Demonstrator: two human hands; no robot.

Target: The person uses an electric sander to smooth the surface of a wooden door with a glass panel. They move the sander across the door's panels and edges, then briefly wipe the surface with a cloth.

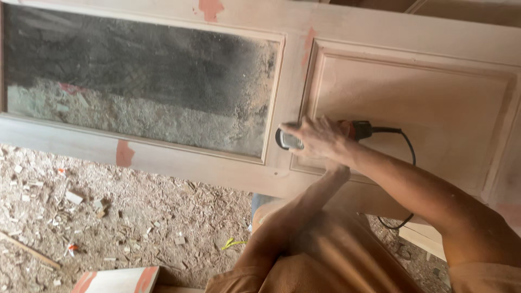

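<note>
Your right hand (320, 138) covers most of the sander (290, 140), so its pad and body shape go unseen. Your left hand sits hidden behind the right wrist. The wooden door (380, 81) runs off the frame's edges. The black cord (407, 146) drops behind your forearm.

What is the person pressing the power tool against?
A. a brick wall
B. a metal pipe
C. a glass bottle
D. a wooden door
D: the right hand grips a corded power sander laid flat on the pale wooden door, at the edge of its raised panel, and the left hand sits just below it, mostly hidden by the right forearm. Sawdust and wood chips cover the floor underneath.
</note>
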